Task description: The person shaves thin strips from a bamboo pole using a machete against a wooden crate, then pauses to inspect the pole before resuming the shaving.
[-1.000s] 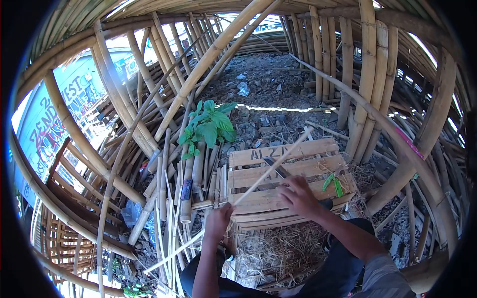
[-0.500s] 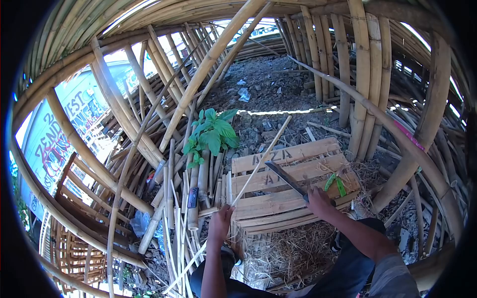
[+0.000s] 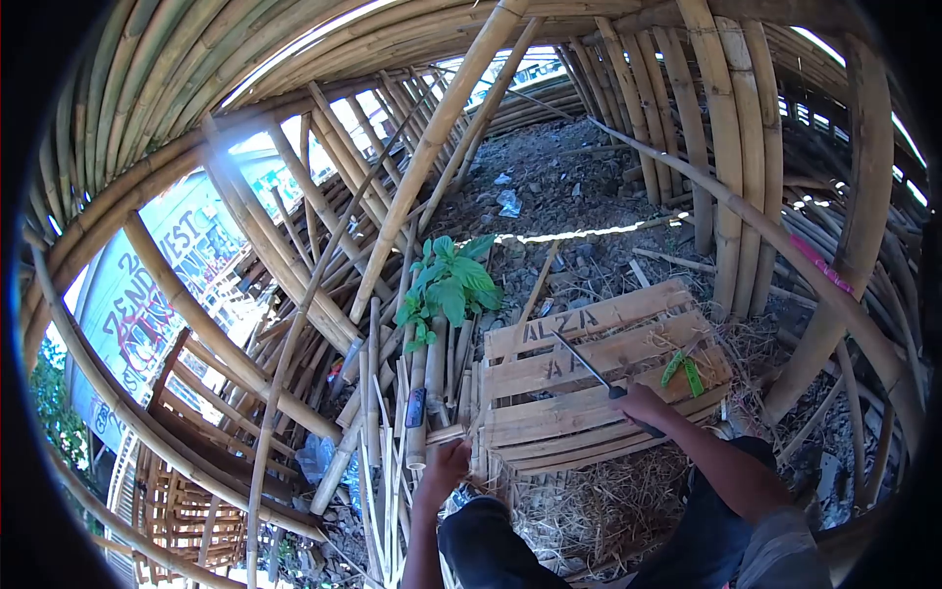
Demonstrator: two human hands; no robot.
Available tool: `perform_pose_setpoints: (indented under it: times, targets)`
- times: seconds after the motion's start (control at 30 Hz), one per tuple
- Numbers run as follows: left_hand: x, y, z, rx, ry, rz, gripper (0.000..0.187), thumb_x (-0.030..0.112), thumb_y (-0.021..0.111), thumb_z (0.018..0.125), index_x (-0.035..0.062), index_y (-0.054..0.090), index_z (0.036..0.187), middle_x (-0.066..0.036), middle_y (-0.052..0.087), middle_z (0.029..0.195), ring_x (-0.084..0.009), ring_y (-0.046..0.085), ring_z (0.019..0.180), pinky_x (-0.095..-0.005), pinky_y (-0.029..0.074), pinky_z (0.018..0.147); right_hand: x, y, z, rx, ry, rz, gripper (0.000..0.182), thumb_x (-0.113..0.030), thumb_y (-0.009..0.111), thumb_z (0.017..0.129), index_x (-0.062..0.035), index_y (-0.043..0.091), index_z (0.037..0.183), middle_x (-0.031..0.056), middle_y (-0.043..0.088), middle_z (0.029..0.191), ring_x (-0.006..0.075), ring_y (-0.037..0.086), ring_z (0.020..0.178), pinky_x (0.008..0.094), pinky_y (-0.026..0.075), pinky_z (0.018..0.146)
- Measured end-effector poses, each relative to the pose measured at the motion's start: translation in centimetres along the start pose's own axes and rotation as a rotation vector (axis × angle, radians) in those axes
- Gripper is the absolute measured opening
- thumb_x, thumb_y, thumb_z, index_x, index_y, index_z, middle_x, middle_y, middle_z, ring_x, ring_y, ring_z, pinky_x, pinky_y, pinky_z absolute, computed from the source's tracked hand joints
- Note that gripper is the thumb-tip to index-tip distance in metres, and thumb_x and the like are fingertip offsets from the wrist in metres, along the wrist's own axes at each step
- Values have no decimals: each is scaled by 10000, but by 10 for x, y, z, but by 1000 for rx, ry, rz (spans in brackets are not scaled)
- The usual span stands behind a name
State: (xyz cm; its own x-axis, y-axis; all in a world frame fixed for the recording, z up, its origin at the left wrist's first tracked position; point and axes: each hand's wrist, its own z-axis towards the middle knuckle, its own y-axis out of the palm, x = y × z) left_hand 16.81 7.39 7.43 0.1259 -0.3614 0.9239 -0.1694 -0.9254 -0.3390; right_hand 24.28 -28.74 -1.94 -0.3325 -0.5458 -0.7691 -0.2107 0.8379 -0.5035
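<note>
My right hand (image 3: 644, 406) is closed around the dark handle of a large knife, its long blade (image 3: 585, 363) pointing up and left above a slatted wooden crate (image 3: 549, 417). The blade shows narrow, turned nearly edge-on. My left hand (image 3: 447, 465) is closed beside the crate's left side, with a thin bamboo strip (image 3: 536, 293) in line with it. The strip's far end rises beyond the crate's far left corner; its lower part is hard to make out. Bright green pieces (image 3: 693, 377) lie on the crate's right side, near my right hand.
A phone (image 3: 416, 407) lies on bamboo poles to the left, below a leafy green plant (image 3: 451, 283). Straw (image 3: 608, 506) covers the ground before the crate. A long pole (image 3: 746, 211) slants across the right side. Bamboo posts (image 3: 731, 147) stand behind.
The view has turned left, shifting the scene rightward. The bamboo strip has swung left relative to the crate, and the knife blade has turned from broad side to nearly edge-on.
</note>
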Motion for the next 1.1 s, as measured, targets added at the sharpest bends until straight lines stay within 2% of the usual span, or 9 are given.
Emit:
perform_pose_setpoints:
  times: [0.03,0.1,0.2,0.27,0.43,0.6,0.7,0.83,1.1]
  targets:
    - [1,3,-7,-5,0,4,279,316,442,953,107,487,774,72,338,550,-21,298,457,-213,240,410,0,-1,-4,-2,-48,170,252,-196,624,727,43,561,775,101,591,626,171,587,519,293,477,493]
    - [-2,10,-18,-123,-308,-247,276,329,400,968,136,451,777,61,293,562,-36,274,457,-215,229,410,2,-8,-12,-2,-92,340,186,-145,624,730,16,532,712,54,546,551,129,535,449,261,442,427]
    - [-8,21,-35,-161,-384,-341,278,345,379,972,153,419,775,66,278,552,-41,242,415,-212,198,368,2,-21,-30,19,-136,304,214,-129,619,737,53,531,806,80,576,587,148,565,457,287,462,439]
    - [-7,29,-40,-150,-418,-351,303,352,377,972,152,411,748,74,256,532,-38,211,389,-208,163,348,-4,-30,-49,166,-316,366,210,-93,614,736,29,509,871,77,567,594,147,563,457,272,449,422]
    - [-40,56,-46,-284,-527,-594,334,385,382,965,158,416,724,80,233,481,-34,174,344,-199,133,310,4,-38,-59,12,-304,539,272,-49,622,744,15,469,960,91,568,618,139,548,455,266,437,404]
    - [-63,92,-57,-321,-614,-776,338,383,385,964,150,436,725,66,254,474,-40,194,349,-197,145,307,10,-18,-73,14,-198,252,246,-177,671,756,8,576,887,88,573,600,130,550,457,294,445,430]
    - [-77,100,-64,-387,-687,-884,370,413,373,963,160,429,699,67,264,489,-43,211,380,-191,150,325,35,14,-60,99,-474,-123,368,-281,704,696,20,604,884,173,633,716,304,638,654,395,504,615]
    - [-94,103,-65,-399,-769,-955,404,450,368,956,171,395,666,72,257,496,-40,210,391,-190,148,337,34,26,-71,-36,-426,-417,422,-376,674,700,-10,601,897,201,629,821,350,627,786,442,503,725]
    - [-92,116,-83,-275,-686,-716,388,404,394,955,178,349,643,77,246,502,-38,214,385,-203,151,346,34,47,-93,-104,-491,-577,399,-388,660,717,-34,603,894,190,631,770,342,639,731,442,524,659]
